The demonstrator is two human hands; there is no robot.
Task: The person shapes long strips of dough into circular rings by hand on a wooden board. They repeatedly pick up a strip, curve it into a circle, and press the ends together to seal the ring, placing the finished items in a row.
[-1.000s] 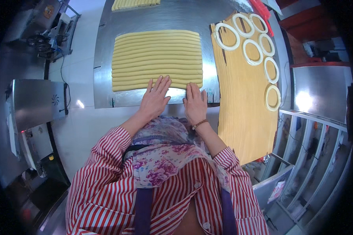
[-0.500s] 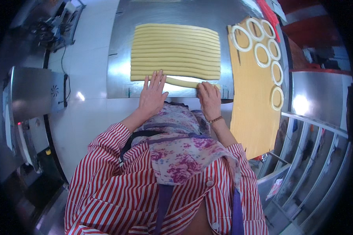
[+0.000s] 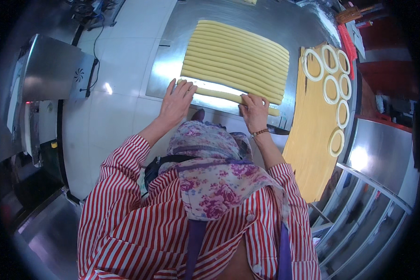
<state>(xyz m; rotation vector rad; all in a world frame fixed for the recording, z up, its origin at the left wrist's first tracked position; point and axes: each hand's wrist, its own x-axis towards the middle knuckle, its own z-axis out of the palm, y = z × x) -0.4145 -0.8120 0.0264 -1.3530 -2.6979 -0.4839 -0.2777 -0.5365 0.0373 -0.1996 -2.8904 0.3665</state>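
1. Step in hand, as I read it: rolling one pale yellow dough rope (image 3: 228, 95) on the steel counter (image 3: 172, 51), centre of frame, just below the row of finished pale yellow dough ropes (image 3: 238, 58).
2. Left hand (image 3: 176, 101): flat, fingers spread and fully open, palm down on the left end of the rope. Nothing gripped, just pressing.
3. Right hand (image 3: 254, 109): also flat, fingers close together and extended, on the right part of the rope; brown bead bracelet (image 3: 259, 133) at the wrist. No grasp either.
4. The rope lies near the counter's lower edge, apart from the finished row by a bare strip of steel; its right end pokes out past the right hand.
5. Right of frame: long tan wooden board (image 3: 312, 140) carrying white dough rings (image 3: 333, 88).
6. Next move likely calls for even palm pressure and hands travelling outward to keep thickness uniform, then lining the rope up beside the row.
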